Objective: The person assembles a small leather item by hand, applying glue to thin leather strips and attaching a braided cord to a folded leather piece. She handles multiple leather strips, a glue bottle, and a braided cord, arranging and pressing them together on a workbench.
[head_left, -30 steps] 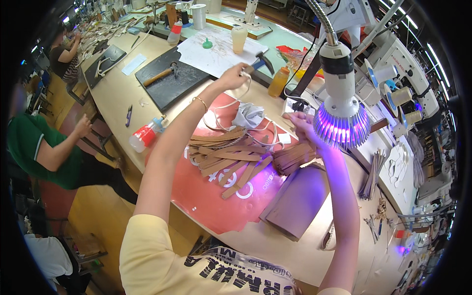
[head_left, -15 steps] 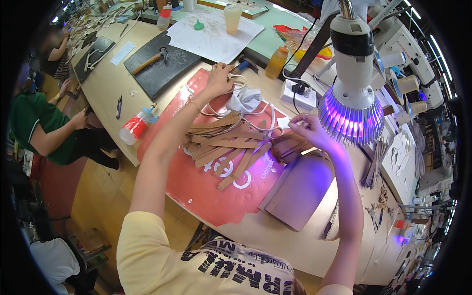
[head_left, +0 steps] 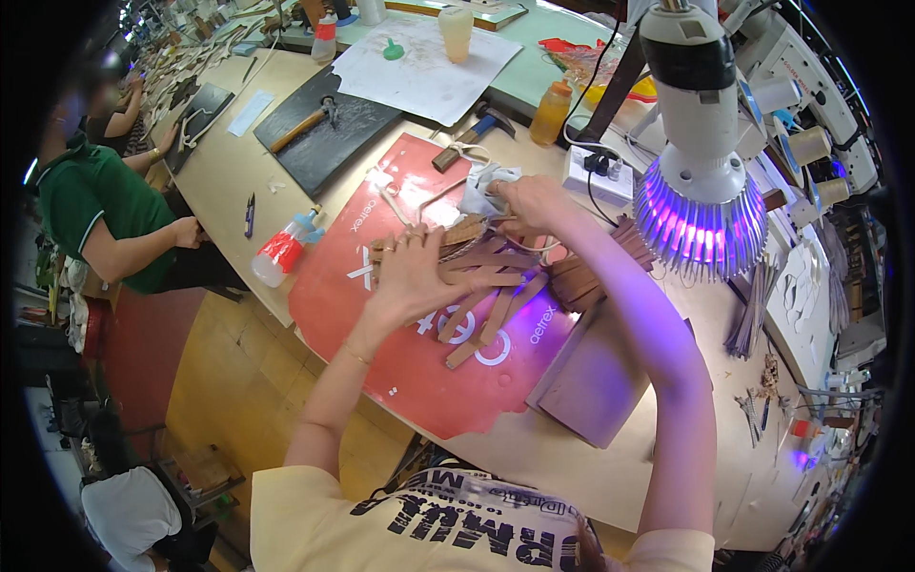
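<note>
My left hand (head_left: 415, 275) lies spread over a fan of brown leather-like strips (head_left: 467, 324), its thumb stretched across them. A braided edge shows at the top of this bundle. Beyond it, my right hand (head_left: 536, 205) has its fingers curled against a crumpled white cloth (head_left: 483, 194) and seems to pinch it; the fingertips are partly hidden. Pale cords (head_left: 440, 198) loop beside the cloth. A second bundle of brown strips (head_left: 581, 278) lies partly under my right forearm. All this rests on a red sheet (head_left: 381, 381).
A hammer (head_left: 481, 132) lies past the cloth; another hammer (head_left: 310, 122) rests on a black slab (head_left: 357, 133). A red-and-white bottle (head_left: 276, 255) stands left. A lit purple lamp (head_left: 701, 214) hangs close by my right arm, above a curved brown panel (head_left: 610, 381). Another person (head_left: 124, 219) works at left.
My left hand has come back from beside the hammer onto the strips. My right hand has moved left and farther away, to the white cloth. The view has shifted slightly.
</note>
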Demonstrator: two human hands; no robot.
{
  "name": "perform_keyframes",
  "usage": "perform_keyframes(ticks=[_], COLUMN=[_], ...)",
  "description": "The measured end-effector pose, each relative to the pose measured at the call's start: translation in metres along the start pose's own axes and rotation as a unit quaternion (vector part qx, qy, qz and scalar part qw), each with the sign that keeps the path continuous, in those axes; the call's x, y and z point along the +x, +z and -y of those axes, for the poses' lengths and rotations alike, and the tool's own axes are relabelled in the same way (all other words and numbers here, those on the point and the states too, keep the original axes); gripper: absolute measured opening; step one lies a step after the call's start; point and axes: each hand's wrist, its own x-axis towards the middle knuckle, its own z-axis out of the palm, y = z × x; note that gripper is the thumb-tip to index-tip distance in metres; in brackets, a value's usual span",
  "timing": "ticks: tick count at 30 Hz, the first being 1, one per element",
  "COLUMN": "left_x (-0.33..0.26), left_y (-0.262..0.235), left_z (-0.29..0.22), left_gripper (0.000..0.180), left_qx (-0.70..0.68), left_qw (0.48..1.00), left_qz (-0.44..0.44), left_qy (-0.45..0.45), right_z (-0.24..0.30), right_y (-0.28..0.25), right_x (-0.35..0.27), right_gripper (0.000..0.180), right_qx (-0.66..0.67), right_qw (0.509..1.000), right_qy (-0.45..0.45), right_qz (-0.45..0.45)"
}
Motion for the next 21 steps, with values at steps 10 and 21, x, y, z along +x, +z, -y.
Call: perform_keyframes(ticks=[10,21], left_x=[-0.006,-0.008], left_y=[0.033,0.024], left_z=[-0.029,-0.067], left_gripper=[0.123,0.132], left_qx=[0.027,0.055], left_qw=[0.992,0.998], left_qz=[-0.122,-0.028], left_qy=[0.015,0.013], right_z=[-0.042,-0.047], right_y=[-0.003,0.000], right_x=[0.041,-0.015], right_gripper=[0.010,0.041], right_qx=[-0.114,-0.086], right_qw=[0.979,0.984], right_qy=[0.077,0.117], right_qz=[-0.148,-0.105])
